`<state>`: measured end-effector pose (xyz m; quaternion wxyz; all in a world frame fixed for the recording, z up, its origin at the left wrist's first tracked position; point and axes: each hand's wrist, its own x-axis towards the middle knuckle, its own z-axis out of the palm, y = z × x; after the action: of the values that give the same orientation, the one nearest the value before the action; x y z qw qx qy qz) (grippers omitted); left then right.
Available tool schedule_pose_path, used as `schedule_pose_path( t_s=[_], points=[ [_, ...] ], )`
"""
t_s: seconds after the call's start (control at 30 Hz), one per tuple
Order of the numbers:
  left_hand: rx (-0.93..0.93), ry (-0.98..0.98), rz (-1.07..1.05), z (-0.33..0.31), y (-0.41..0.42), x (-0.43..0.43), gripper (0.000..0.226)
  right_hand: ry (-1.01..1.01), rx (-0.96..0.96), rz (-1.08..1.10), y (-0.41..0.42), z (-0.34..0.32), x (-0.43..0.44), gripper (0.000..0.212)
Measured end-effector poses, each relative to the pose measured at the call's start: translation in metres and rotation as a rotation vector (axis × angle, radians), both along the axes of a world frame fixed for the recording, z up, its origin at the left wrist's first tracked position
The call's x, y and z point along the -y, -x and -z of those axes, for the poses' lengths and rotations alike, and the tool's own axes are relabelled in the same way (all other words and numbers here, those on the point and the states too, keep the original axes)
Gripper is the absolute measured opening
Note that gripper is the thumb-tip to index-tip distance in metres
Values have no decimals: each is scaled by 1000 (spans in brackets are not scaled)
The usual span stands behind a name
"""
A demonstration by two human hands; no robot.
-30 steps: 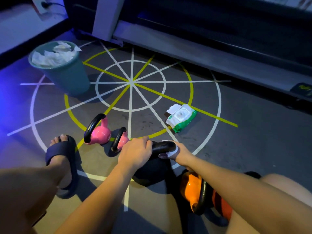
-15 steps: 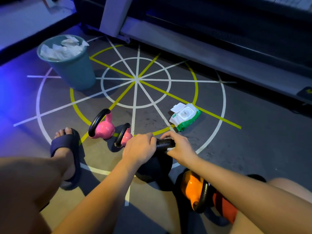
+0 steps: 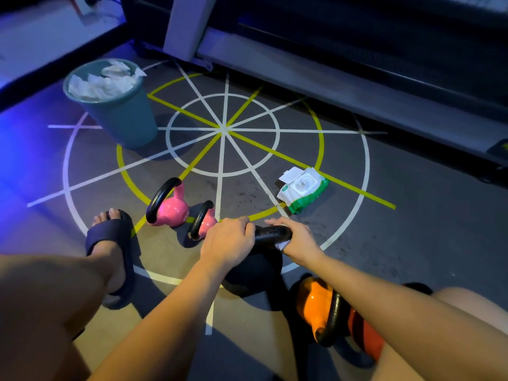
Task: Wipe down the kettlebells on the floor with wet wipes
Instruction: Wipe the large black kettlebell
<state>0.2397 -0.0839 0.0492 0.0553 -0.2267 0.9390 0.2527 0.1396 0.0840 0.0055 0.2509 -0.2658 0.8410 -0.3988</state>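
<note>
Painted gym floor (image 3: pixel 412 243) carries the black kettlebell (image 3: pixel 255 276), its handle (image 3: pixel 270 232) gripped by the left hand (image 3: pixel 226 240), likely to steady it, while just beside that hand the right hand (image 3: pixel 298 237) curls round a white wipe (image 3: pixel 283 245) on the handle, the wipe pack (image 3: pixel 302 189) lying beyond.

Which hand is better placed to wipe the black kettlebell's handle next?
Right hand: it presses the white wet wipe against the black kettlebell handle; the left hand grips that handle bare.
</note>
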Motion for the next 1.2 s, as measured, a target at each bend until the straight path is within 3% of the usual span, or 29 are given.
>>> schedule_pose_path(
  t_s=[0.17, 0.27, 0.33, 0.4, 0.5, 0.7, 0.8, 0.87, 0.97, 1.07, 1.2],
  points=[
    [12, 16, -14, 2, 0, 0, 33, -171, -254, -89, -9, -25, 14, 30],
    [18, 2, -36, 1, 1, 0, 35, -283, -390, -174, -24, -39, 29, 45],
    [19, -14, -45, -1, 0, -1, 35, -334, -344, -185, -26, -46, 31, 62],
    [24, -32, -51, -3, 0, -1, 34, -296, -123, -221, -21, -54, 24, 80],
    [25, -62, -72, -9, -2, -2, 31, -277, 103, -320, -14, -71, 3, 86],
    [10, -199, -112, -12, -5, 2, 24, -474, -135, -421, -8, -87, -8, 84],
    [-92, -327, -166, -18, -10, 4, 15, -466, -120, -371, -8, -79, -6, 95],
    [-145, -285, -158, -19, -14, 5, 19, -467, -154, -352, -8, -75, -1, 96],
    [-129, -36, -52, -19, -21, -5, 27, -443, -170, -325, -9, -68, 7, 84],
    [-152, 153, -82, -13, -25, -7, 36, -359, -174, -241, -10, -55, 11, 57],
    [-92, -19, -177, 10, -23, 10, 43, -304, -147, -158, -9, -39, 11, 41]
  ],
)
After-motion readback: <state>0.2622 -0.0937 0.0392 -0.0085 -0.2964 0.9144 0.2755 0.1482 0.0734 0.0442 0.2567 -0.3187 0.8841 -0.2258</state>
